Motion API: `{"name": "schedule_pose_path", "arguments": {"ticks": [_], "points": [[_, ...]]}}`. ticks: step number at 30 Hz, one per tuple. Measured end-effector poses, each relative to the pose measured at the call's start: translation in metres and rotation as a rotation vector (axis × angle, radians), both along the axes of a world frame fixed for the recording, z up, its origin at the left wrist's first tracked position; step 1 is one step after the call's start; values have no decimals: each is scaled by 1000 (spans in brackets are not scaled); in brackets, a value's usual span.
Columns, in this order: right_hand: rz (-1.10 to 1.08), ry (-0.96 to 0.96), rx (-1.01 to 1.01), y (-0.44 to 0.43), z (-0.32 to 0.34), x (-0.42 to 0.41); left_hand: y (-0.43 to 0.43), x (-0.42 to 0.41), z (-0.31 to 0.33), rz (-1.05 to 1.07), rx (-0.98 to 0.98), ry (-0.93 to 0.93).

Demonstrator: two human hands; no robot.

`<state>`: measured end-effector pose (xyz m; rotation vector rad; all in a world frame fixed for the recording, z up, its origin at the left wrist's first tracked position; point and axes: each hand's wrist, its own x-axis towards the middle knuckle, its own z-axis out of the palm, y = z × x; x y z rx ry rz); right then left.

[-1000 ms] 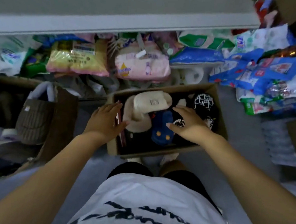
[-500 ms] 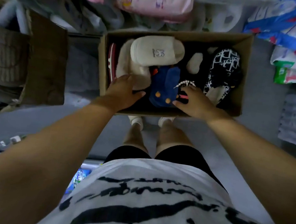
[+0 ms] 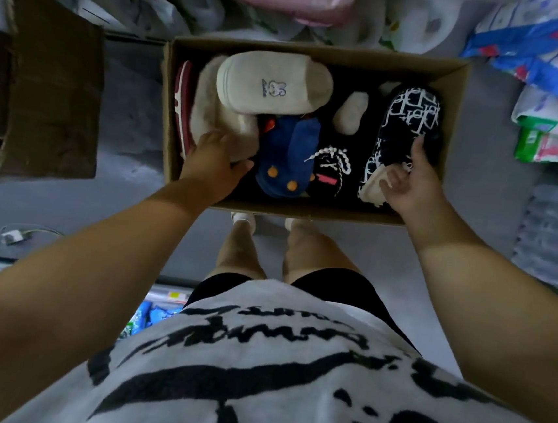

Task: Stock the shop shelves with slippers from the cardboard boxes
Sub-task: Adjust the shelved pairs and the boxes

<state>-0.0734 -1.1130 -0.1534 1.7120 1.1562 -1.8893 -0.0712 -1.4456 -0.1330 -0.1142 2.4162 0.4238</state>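
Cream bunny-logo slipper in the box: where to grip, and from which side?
Come from above and pinch the cream slipper across its narrow width, about mid-length. It lies topmost and crosswise in the box, upper facing up, with nothing over it. The left hand is nearest, touching the fluffy slipper beneath; the right hand grips the patterned slipper.

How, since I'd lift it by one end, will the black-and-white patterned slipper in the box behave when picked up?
Probably light: the patterned slipper looks like fabric with a fleecy lining. Likely floppy, sagging from the right hand gripping its near end. Its cloth surface should resist slipping.
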Motion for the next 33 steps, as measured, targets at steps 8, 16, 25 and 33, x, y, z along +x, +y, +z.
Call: {"name": "schedule_pose_path", "arguments": {"ticks": [8, 16, 25, 33], "points": [[-84, -63, 74, -11, 5, -22, 27, 9, 16, 0, 117, 67], [-58, 72, 107, 8, -41, 12, 51, 18, 31, -35, 224, 40], [216, 313, -2, -16, 44, 59, 79, 7, 52, 386, 552, -103], [583, 411, -35, -38, 45, 65, 69, 13, 61, 677, 620, -215]]}}
